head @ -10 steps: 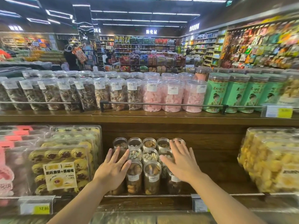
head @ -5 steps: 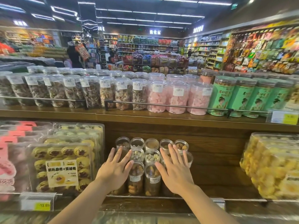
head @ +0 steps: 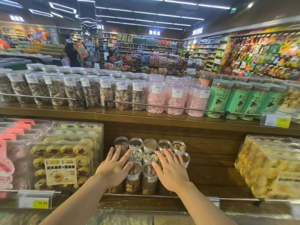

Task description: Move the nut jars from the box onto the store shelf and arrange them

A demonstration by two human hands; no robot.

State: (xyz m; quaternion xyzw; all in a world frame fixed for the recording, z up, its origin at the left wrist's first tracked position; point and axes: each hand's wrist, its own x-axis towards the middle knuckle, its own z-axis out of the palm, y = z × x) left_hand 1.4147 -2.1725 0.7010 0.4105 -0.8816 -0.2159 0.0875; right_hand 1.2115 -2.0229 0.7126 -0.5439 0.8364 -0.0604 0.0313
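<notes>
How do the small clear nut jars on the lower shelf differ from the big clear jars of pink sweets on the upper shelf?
The small clear nut jars are narrower and hold brown or pale nuts; the big clear jars of pink sweets are wider and filled with pink pieces. Both hands rest on the nut jars; nothing touches the pink ones. Both kinds stand upright, with white labels.

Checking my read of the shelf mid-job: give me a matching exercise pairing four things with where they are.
Things:
1. nut jars
2. pink candy jars
3. green tins
4. cookie trays

Places:
A. upper shelf, right of the pink jars
B. lower shelf, under both hands
C. lower shelf, left of the nut jars
D. upper shelf, middle

Pairs: 1-B, 2-D, 3-A, 4-C
</notes>
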